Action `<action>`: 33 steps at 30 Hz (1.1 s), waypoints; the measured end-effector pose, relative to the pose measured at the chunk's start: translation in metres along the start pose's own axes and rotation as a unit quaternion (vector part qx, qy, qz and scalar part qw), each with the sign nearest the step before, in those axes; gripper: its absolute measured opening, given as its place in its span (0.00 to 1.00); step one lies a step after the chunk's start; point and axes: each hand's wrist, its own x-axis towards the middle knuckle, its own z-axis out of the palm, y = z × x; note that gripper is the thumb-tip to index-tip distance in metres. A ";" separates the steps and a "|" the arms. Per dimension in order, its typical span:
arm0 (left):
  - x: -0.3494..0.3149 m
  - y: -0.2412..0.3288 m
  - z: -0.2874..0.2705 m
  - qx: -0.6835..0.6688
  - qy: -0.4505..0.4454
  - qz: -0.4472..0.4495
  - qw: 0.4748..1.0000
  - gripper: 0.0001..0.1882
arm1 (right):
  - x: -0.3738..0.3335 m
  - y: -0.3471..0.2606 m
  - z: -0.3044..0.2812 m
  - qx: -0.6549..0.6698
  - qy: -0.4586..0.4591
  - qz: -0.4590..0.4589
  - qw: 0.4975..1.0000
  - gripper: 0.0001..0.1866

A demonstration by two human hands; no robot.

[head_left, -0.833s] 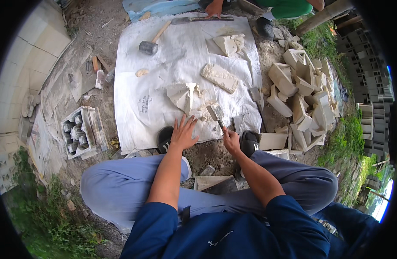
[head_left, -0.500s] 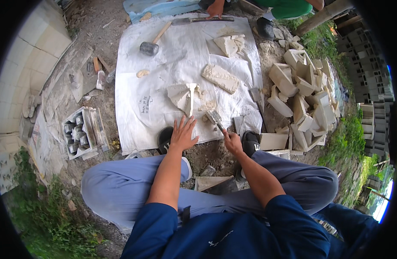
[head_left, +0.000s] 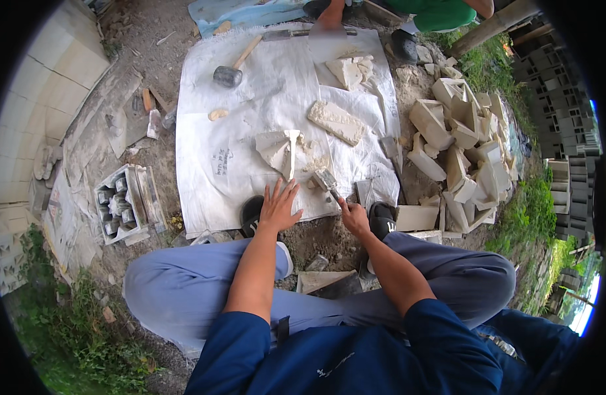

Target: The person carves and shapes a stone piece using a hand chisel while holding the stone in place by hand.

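Note:
My left hand (head_left: 278, 204) lies flat with fingers spread at the near edge of a white sheet (head_left: 204, 178). Its fingertips are just below the lower tip of a broken cream-coloured block piece (head_left: 276, 153), which has a pale upright rib. Closed around a handle, my right hand (head_left: 354, 216) holds a short hand tool with a flat, dusty, block-like head (head_left: 325, 178). That head rests low over the sheet, beside crumbs and right of the broken piece. Farther up lies a rough cream slab (head_left: 336, 121).
A mallet (head_left: 228, 75) with a dark head lies at the sheet's far left. Another broken chunk (head_left: 351, 70) is near the far edge, by a co-worker's blurred hand (head_left: 330, 18). Broken blocks (head_left: 458, 141) are heaped on the right; a metal mould (head_left: 122, 204) stands left.
The co-worker's hand has shifted a little toward me across the far edge of the sheet and is blurred. My hands and the tool stay almost in place.

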 end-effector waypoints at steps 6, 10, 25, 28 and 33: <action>-0.004 -0.002 -0.003 -0.012 0.008 -0.003 1.000 0.43 | -0.008 -0.011 0.000 0.134 0.059 -0.110 0.983 0.37; 0.002 0.002 -0.004 -0.008 0.000 0.002 1.000 0.43 | 0.003 0.001 -0.002 0.083 0.067 -0.121 0.987 0.38; -0.001 0.002 -0.004 -0.014 0.009 0.004 1.000 0.42 | 0.000 0.014 0.002 0.012 0.084 -0.071 0.994 0.39; 0.000 0.003 -0.002 -0.018 0.022 0.007 1.000 0.42 | 0.000 0.018 0.007 0.011 0.114 -0.068 0.991 0.38; -0.003 0.001 -0.001 -0.008 0.017 -0.001 1.000 0.42 | -0.002 0.009 -0.001 0.087 0.055 -0.098 0.990 0.38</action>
